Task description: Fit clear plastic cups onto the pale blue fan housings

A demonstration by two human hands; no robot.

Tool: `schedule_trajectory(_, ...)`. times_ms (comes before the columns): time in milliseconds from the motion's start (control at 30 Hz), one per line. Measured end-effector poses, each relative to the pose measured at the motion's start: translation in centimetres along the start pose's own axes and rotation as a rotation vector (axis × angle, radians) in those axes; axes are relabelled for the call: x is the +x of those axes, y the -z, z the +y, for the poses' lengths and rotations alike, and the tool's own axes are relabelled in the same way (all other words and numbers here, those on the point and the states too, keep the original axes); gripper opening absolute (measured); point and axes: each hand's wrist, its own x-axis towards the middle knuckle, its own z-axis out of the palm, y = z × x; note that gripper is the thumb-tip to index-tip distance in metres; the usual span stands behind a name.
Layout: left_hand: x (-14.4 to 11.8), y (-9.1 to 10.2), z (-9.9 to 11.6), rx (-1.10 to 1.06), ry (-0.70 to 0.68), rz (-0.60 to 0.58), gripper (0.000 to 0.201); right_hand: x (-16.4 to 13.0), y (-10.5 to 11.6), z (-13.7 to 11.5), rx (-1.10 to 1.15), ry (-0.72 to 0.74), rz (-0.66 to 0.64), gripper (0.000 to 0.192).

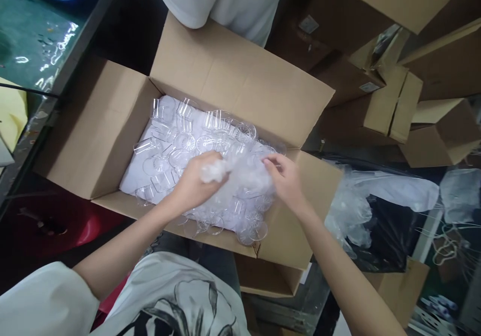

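Clear plastic (248, 176) is held over the R half of the box (126, 125), bunched in the L hand (199, 178), whose fingers are closed round it, prob. so it won't slip. R hand (284, 177) is held by the plastic's other side, fingers curled; whether any is pinched can't be told (blur). Cups (185, 141) are laid on a white sheet (131, 176), prob. for cushioning, w/ some overlapping the near edge. Flaps (240, 80) are folded outward, prob. for easy reach. Count: 1 box, 2 hands, 3 flaps seen clearly; cups approx. 20+, exact no. hidden by overlap.
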Motion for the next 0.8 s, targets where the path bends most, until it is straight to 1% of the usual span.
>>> schedule_trajectory(67,-0.1,1.0,-0.6,0.018,0.07,0.106,0.013,0.6,0.0,2.6,-0.103,-0.056,0.05,0.013)
schedule_trajectory(133,-0.3,1.7,-1.0,0.025,0.117,0.133,0.01,0.9,-0.2,4.4,-0.12,-0.054,0.064,0.008)
schedule_trajectory(233,-0.5,1.7,-1.3,-0.018,0.12,0.061,0.013,0.8,-0.6,5.4,-0.091,-0.039,0.036,0.009)
schedule_trajectory(267,-0.6,1.5,-1.4,-0.025,0.112,0.031,0.013,0.6,-0.6,5.5,-0.083,-0.039,0.017,0.012)
schedule_trajectory(367,-0.8,0.9,-1.3,-0.003,0.117,-0.038,0.011,0.2,-0.6,5.9,-0.119,-0.055,-0.036,0.029)
schedule_trajectory(400,-0.8,0.7,-1.2,0.006,0.12,-0.053,0.011,0.0,-0.6,6.2,-0.153,-0.061,-0.049,0.03)
schedule_trajectory(433,-0.9,0.6,-1.2,0.01,0.118,-0.066,0.011,-0.1,-0.6,6.4,-0.197,-0.066,-0.055,0.026)
schedule_trajectory(500,-0.9,0.4,-1.0,0.007,0.111,-0.086,0.013,-0.2,-0.7,6.9,-0.303,-0.075,-0.046,0.014)
schedule_trajectory(600,-1.0,0.1,-0.9,-0.004,0.163,-0.118,0.014,0.4,-1.3,7.5,-0.442,-0.092,-0.003,0.003)
schedule_trajectory(633,-1.0,0.0,-0.8,-0.003,0.184,-0.13,0.014,0.8,-1.5,7.6,-0.466,-0.094,0.009,0.001)
schedule_trajectory(700,-1.1,0.0,-0.8,0.013,0.194,-0.151,0.013,1.8,-1.6,7.7,-0.472,-0.082,0.015,0.008)
schedule_trajectory(800,-1.4,0.3,-0.9,0.039,0.175,-0.179,0.004,2.8,-0.7,7.4,-0.395,-0.032,-0.007,0.012)
